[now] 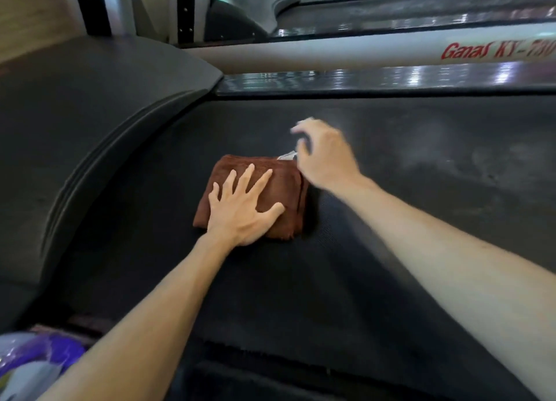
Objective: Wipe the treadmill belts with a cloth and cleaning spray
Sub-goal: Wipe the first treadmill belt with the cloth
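Observation:
A folded brown cloth [270, 190] lies on the black treadmill belt [391, 220]. My left hand [240, 211] presses flat on its near left part, fingers spread and straight. My right hand [325, 157] is blurred and hovers over the cloth's far right corner, fingers loosely curled downward. A small pale tag-like piece [287, 155] shows at that corner just under those fingers. I cannot see the right hand holding anything. No spray bottle is clearly in view.
The dark motor cover [90, 114] curves along the left of the belt. A shiny side rail [361, 80] and a grey frame bar with red lettering [391, 48] run along the far side. A purple and white object [36, 358] sits at bottom left.

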Demonstrator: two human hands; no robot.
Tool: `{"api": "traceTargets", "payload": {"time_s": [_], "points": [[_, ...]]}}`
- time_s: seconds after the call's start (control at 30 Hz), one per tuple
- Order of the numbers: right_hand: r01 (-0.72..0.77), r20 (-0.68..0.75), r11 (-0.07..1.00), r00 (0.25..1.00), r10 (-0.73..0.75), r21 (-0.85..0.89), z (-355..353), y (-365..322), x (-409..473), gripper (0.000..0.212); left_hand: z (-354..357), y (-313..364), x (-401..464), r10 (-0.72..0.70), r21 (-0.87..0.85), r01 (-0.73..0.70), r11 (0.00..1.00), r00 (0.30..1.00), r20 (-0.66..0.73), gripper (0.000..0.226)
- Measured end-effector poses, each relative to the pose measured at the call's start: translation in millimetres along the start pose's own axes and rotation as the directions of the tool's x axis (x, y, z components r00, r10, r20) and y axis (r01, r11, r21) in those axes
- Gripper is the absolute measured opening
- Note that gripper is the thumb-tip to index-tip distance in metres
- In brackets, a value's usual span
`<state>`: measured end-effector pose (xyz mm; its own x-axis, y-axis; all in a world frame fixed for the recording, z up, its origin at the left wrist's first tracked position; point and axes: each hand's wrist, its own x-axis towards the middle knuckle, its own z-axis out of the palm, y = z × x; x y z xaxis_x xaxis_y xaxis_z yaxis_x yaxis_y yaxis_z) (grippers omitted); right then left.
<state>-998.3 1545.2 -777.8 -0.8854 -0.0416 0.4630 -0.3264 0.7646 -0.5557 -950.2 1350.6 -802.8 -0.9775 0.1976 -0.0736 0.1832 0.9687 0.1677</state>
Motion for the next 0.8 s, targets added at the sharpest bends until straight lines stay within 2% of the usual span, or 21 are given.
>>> {"api": "traceTargets", "payload": {"time_s": [0.1,0.13,0.23,0.33,0.47,0.63,0.8], "points": [[0.051,0.308,0.998,0.950,-0.057,0.028,23.9,-40.6,-21.8,0.044,-17.4,-16.7,1.2,0.032,-0.184,-0.036,0.982,0.999,-0.025,0.077],[0.056,0.374,0.998,0.926,-0.043,-0.023,31.6,-42.9,-28.1,0.047,-21.8,-23.8,0.8,0.021,-0.165,-0.026,0.986,0.999,-0.033,0.074],[0.068,0.483,0.974,0.875,0.046,-0.215,40.6,-36.8,-43.8,0.059,-17.8,-39.0,-6.3,-0.018,0.033,0.018,0.999,1.000,0.017,0.061],[0.054,0.500,0.949,0.859,0.114,-0.309,30.2,-34.6,-55.5,0.062,-7.7,-32.3,-6.2,-0.017,0.071,0.015,0.997,0.999,0.027,0.060],[0.006,0.492,0.936,0.852,0.179,-0.352,-8.1,-9.0,-71.4,0.061,-1.5,11.4,-0.4,0.040,0.050,-0.043,0.998,0.997,0.058,0.060],[-0.067,0.437,0.894,0.854,0.281,-0.444,-95.1,63.1,-105.3,0.060,21.6,126.6,5.9,0.178,0.019,-0.179,0.984,0.983,0.054,0.060],[-0.167,0.407,0.835,0.812,0.419,-0.525,-194.7,121.3,-155.2,0.058,42.0,247.6,-15.6,0.277,-0.035,-0.275,0.961,0.955,0.103,0.064]]}}
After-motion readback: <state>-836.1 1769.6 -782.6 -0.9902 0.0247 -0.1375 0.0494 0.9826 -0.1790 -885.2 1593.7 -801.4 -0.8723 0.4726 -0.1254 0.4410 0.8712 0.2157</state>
